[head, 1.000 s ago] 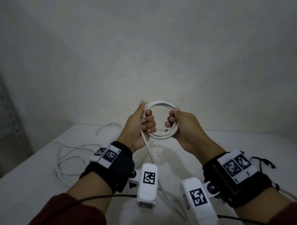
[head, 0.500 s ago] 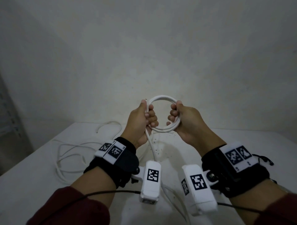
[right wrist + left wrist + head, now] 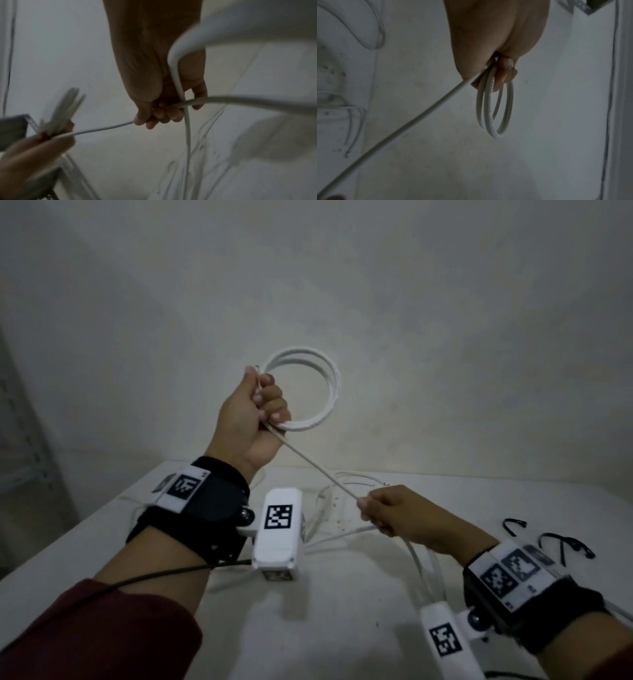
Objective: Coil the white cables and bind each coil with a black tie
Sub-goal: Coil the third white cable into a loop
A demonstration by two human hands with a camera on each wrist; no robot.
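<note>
My left hand (image 3: pixel 263 405) is raised above the table and grips a coil of white cable (image 3: pixel 330 392) of a few loops, which stands upright to its right. In the left wrist view the coil (image 3: pixel 489 116) hangs from the curled fingers (image 3: pixel 505 75). A taut strand (image 3: pixel 318 470) runs down and right from that hand to my right hand (image 3: pixel 380 511), which is closed round it low over the table. In the right wrist view the fingers (image 3: pixel 159 115) hold the cable (image 3: pixel 178 83), which trails off past them. Two black ties (image 3: pixel 561 542) lie on the table at the right.
The white table (image 3: pixel 102 542) carries loose white cable (image 3: pixel 346 477) behind and under my hands. A pale wall stands close behind the far edge. A metal shelf frame (image 3: pixel 24 446) is at the far left. Wrist cameras and dark straps sit on both forearms.
My right hand has let go of the coil and dropped down and right, pulling a length of cable taut. My left hand has risen with the coil.
</note>
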